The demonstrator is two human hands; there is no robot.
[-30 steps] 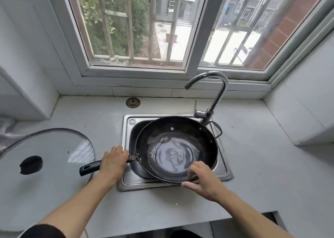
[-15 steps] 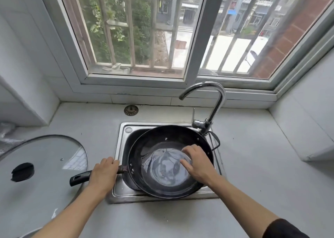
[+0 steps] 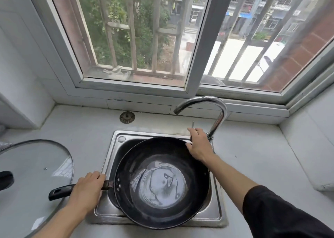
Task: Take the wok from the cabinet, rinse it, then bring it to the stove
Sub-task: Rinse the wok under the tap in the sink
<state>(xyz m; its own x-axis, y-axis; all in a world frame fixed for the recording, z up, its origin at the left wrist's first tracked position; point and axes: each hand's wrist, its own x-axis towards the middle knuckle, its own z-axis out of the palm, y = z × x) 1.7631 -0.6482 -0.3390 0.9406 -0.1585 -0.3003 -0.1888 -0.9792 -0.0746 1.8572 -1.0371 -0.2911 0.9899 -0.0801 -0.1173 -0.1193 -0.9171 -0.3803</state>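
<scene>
Black wok (image 3: 162,183) handle points left, gripped by left hand (image 3: 86,189); right hand (image 3: 198,145) grips faucet (image 3: 219,117).

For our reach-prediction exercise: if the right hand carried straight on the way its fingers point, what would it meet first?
The right hand would meet the tap lever first, just ahead of it; whether they touch yet is unclear.

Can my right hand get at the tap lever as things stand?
Likely yes: the right hand touches the lever beside the tap, past the wok's far rim, with nothing between.
</scene>
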